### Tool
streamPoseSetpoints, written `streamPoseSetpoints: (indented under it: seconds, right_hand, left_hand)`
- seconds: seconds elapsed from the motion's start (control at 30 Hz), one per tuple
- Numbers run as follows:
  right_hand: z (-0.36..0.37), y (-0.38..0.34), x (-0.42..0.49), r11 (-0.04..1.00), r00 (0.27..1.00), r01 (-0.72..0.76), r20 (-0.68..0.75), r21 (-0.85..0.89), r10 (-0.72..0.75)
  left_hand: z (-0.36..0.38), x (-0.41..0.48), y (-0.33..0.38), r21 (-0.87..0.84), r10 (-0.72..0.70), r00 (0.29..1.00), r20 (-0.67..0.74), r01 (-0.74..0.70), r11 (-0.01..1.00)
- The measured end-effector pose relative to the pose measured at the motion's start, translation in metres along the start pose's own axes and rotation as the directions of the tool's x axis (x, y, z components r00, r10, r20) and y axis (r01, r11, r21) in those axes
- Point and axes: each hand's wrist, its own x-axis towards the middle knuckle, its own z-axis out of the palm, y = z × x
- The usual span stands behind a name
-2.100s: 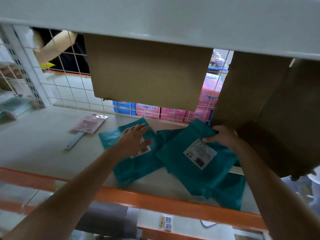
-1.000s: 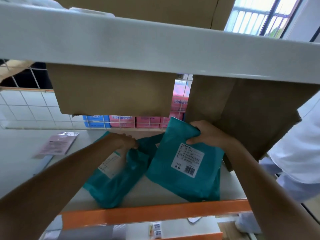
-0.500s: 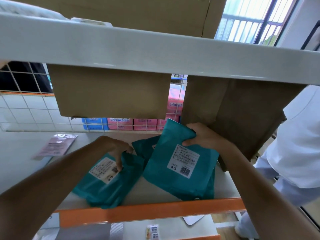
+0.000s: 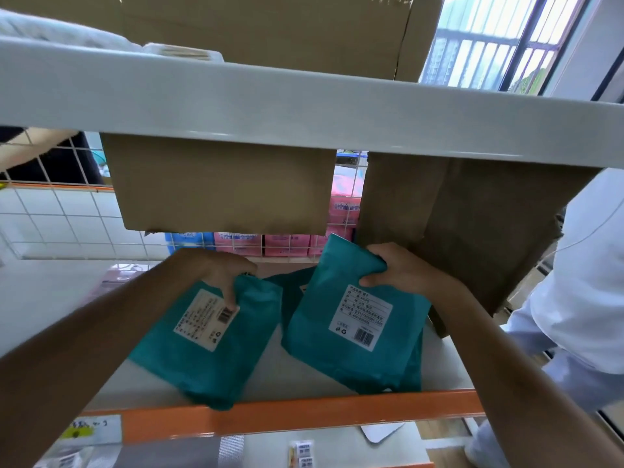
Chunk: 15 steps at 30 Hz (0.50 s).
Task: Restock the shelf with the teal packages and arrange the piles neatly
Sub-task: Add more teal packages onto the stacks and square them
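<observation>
Two piles of teal packages lie on the white shelf board (image 4: 304, 369). My left hand (image 4: 219, 271) grips the far end of the left teal package (image 4: 209, 352), whose white label faces up and whose near end reaches the orange beam. My right hand (image 4: 401, 268) holds the top edge of the right teal package (image 4: 347, 332), thumb on its face, lifting that end. More teal packages lie under it, and another teal package (image 4: 290, 292) shows between the two piles.
An orange shelf beam (image 4: 304, 417) runs along the front edge. A cardboard box (image 4: 219, 184) stands at the back and a second cardboard box (image 4: 456, 224) at the right, close to my right hand. A person in white (image 4: 580, 282) stands at the right. A grey upper shelf (image 4: 304, 106) crosses overhead.
My left hand has gripped the left package and pulled it toward the front edge. My right hand has kept its hold on the right package, which has shifted little. The view has tilted upward.
</observation>
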Motion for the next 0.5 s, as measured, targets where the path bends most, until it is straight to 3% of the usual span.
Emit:
streamPoseSetpoints:
  seconds: [0.13,0.27,0.5]
  right_hand:
    - [-0.002,-0.008,0.000,0.998,0.999,0.031,0.030,-0.049,-0.029]
    - [0.003,-0.017,0.005,0.979,0.995,0.096,0.001,-0.181,-0.097]
    - [0.013,-0.045,0.006,0.938,0.975,0.185,-0.061,-0.293,-0.211]
  left_hand:
    - [-0.010,-0.007,-0.018,-0.219,0.000,0.999,-0.038,-0.008,0.976]
    - [-0.018,-0.033,-0.028,-0.228,0.104,0.985,-0.140,-0.134,0.964]
    - [-0.007,-0.079,-0.031,-0.226,0.083,0.909,-0.409,-0.189,0.956]
